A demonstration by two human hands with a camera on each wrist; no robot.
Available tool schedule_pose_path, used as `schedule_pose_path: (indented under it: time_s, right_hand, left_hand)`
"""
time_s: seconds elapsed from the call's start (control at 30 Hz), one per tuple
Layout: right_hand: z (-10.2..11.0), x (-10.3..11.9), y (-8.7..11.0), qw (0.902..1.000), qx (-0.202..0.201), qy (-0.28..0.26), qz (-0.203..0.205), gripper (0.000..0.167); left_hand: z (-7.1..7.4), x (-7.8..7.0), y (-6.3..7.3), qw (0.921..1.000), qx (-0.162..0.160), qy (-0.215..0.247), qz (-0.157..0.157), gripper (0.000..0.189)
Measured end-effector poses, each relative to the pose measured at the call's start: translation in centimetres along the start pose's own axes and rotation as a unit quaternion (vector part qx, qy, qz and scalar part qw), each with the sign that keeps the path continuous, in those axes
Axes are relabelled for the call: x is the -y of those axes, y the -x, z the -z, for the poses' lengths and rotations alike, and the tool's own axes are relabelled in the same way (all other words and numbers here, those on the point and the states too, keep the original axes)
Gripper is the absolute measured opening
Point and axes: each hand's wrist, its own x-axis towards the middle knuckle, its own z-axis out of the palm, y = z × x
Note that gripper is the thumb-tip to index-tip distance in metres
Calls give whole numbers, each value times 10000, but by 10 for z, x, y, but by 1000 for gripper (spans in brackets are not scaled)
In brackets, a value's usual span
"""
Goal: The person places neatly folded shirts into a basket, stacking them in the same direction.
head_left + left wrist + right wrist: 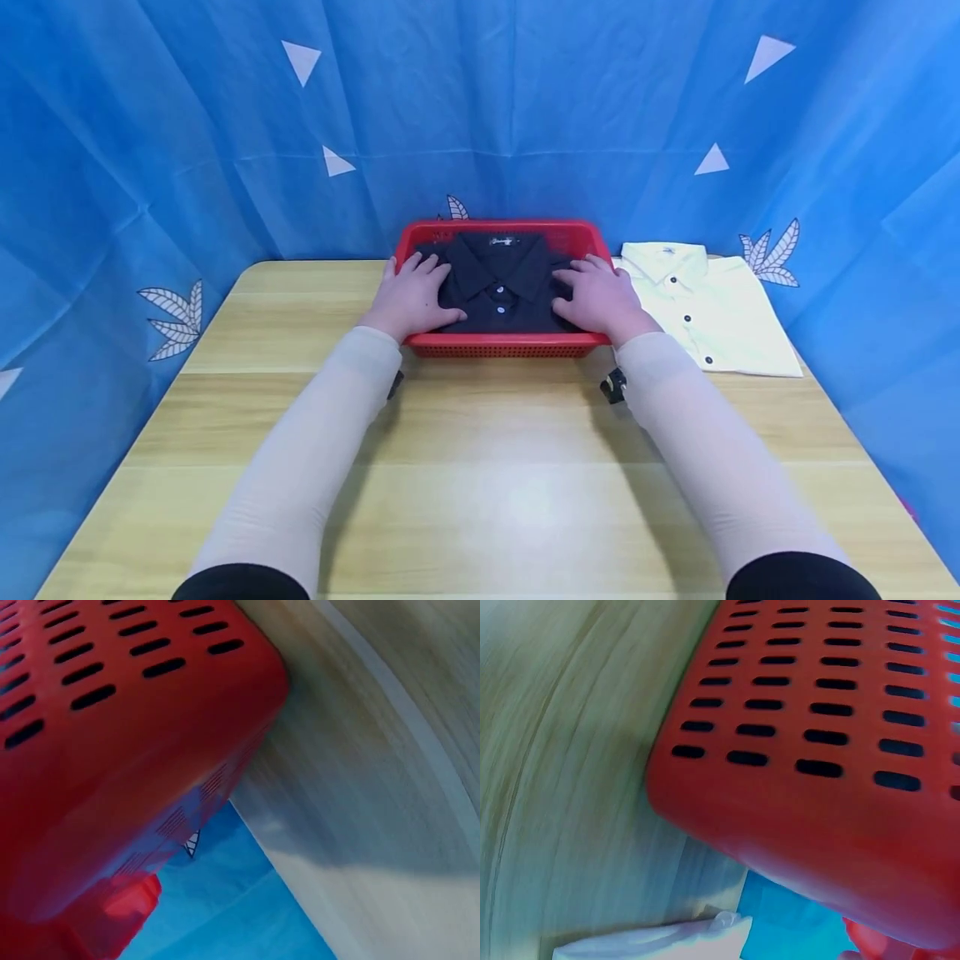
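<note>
A folded black button-up shirt (501, 287) lies collar-up inside a red plastic basket (504, 339) with slotted walls. My left hand (415, 296) reaches across the basket's left rim, its fingers spread and its thumb over the shirt's left side. Across the right rim, my right hand (598, 293) rests with spread fingers on the shirt's right side. In the left wrist view the slotted outer wall of the basket (112, 750) fills the upper left. The right wrist view shows the same basket (780, 802) close up from its other end.
A folded white shirt (697, 308) with dark buttons lies on the wooden table (495, 467) right of the basket. Its edge, a strip of white cloth (660, 941), shows in the right wrist view. A blue curtain (480, 100) hangs behind the table and along both sides.
</note>
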Motion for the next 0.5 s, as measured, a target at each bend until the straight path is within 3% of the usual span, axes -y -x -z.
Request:
schedule_pose_path:
  time_s: [0.2, 0.4, 0.5]
  right_hand:
    - [10, -9, 3, 9971, -365, -661, 135, 55]
    - [16, -22, 8, 9857, -625, -1512, 399, 54]
    - [19, -35, 12, 9803, -661, -1828, 343, 57]
  left_hand:
    - [11, -13, 5, 9962, -663, 465, -319, 72]
    - [23, -47, 25, 9884, -1043, 928, -594, 65]
    - [26, -69, 35, 9826, -1211, 1008, -980, 59]
